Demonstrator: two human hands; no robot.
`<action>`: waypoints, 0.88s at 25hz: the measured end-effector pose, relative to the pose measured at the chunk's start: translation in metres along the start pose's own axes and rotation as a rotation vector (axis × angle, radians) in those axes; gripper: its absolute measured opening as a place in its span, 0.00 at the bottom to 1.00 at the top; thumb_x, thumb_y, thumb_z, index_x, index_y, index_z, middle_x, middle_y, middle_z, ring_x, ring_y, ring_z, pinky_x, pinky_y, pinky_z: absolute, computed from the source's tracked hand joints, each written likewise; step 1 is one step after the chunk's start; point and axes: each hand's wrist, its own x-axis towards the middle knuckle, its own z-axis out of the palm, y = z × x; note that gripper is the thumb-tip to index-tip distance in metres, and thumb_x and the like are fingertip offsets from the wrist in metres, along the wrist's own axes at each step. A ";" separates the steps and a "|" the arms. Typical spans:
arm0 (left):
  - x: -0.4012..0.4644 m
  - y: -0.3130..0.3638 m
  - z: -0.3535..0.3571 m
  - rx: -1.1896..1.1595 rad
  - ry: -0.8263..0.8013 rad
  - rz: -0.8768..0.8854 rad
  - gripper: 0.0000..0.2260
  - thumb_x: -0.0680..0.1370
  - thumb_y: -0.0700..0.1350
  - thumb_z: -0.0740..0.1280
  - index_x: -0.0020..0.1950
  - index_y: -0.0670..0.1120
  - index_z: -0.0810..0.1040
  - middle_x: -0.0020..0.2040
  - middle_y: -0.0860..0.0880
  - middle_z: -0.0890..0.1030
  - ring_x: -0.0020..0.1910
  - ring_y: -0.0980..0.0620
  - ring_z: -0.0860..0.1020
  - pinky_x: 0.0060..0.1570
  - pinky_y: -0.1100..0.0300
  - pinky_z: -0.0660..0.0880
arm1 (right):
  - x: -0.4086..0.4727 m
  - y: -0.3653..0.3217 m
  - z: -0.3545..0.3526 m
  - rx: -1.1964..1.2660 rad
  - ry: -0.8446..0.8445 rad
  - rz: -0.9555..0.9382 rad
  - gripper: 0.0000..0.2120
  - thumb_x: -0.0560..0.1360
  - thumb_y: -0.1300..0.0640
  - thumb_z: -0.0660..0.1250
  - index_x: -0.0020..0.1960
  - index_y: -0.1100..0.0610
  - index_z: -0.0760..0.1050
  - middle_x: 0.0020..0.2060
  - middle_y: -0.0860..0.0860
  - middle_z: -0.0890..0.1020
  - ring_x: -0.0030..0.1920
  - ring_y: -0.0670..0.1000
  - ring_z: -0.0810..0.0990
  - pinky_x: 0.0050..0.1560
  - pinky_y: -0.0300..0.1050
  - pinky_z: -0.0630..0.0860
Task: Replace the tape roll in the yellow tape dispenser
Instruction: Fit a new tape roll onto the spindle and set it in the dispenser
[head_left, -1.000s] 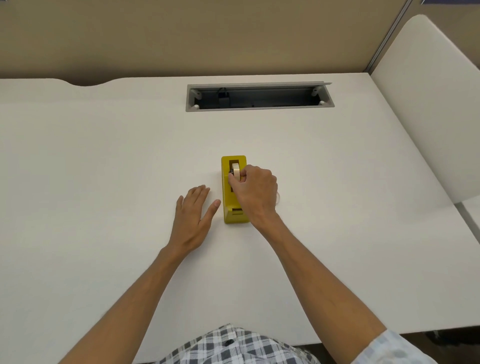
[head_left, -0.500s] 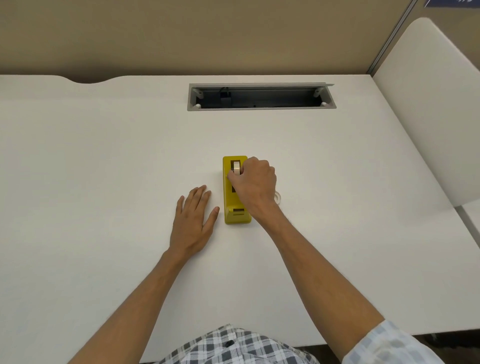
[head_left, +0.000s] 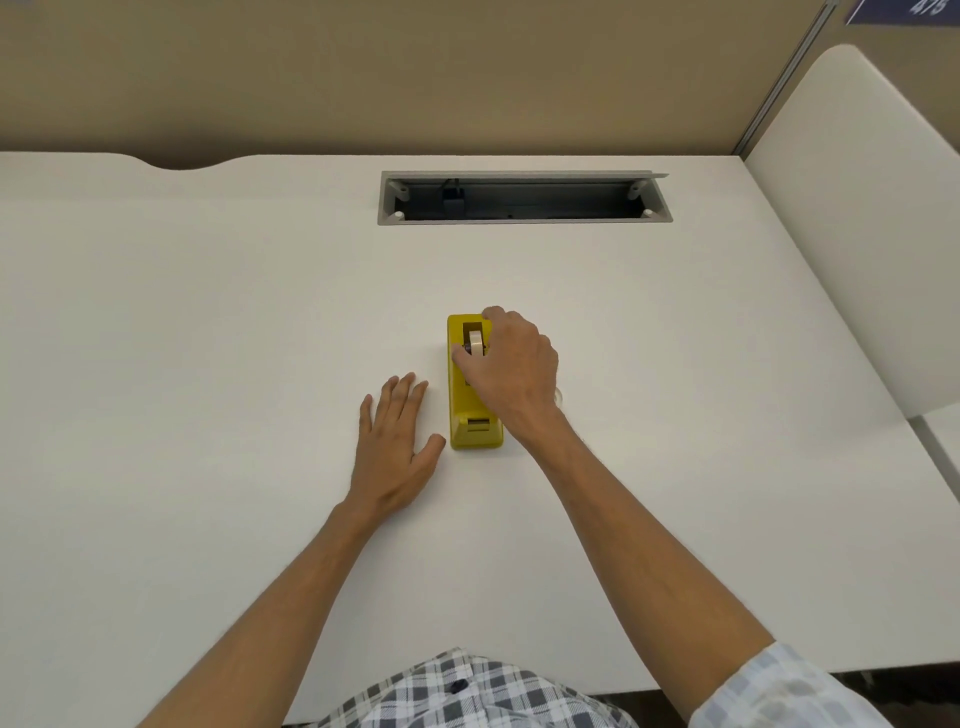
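Right hand (head_left: 511, 371) fingers pinching tape roll (head_left: 475, 343) in yellow dispenser (head_left: 474, 384), left hand (head_left: 396, 447) flat, empty beside, risking unbraced tipping.

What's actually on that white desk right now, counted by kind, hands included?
Hands: 2, left hand flat on the desk, right hand gripping the tape roll
Yellow tape dispensers: 1
Tape rolls: 1 in the dispenser; a clear object behind the right hand is too hidden to name
Cable trays: 1
Total: 5
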 end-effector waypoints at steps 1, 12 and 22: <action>-0.002 0.003 0.001 -0.029 -0.009 0.005 0.36 0.72 0.61 0.50 0.78 0.48 0.56 0.79 0.50 0.56 0.79 0.52 0.49 0.76 0.51 0.39 | -0.001 0.001 0.000 -0.004 -0.011 -0.047 0.20 0.73 0.47 0.67 0.61 0.55 0.74 0.49 0.53 0.80 0.44 0.57 0.80 0.38 0.45 0.69; -0.003 0.015 0.011 0.029 -0.020 0.030 0.39 0.73 0.70 0.52 0.78 0.52 0.51 0.79 0.52 0.56 0.79 0.53 0.48 0.76 0.47 0.40 | -0.010 0.009 -0.002 -0.022 -0.076 -0.131 0.11 0.76 0.52 0.64 0.55 0.56 0.78 0.51 0.52 0.76 0.47 0.55 0.78 0.42 0.50 0.76; 0.022 0.035 -0.010 -0.249 0.191 0.043 0.21 0.78 0.47 0.57 0.71 0.44 0.69 0.71 0.45 0.70 0.73 0.48 0.66 0.72 0.47 0.62 | -0.031 0.021 -0.003 0.078 0.117 -0.202 0.09 0.77 0.54 0.65 0.53 0.54 0.81 0.47 0.50 0.81 0.44 0.52 0.79 0.32 0.43 0.72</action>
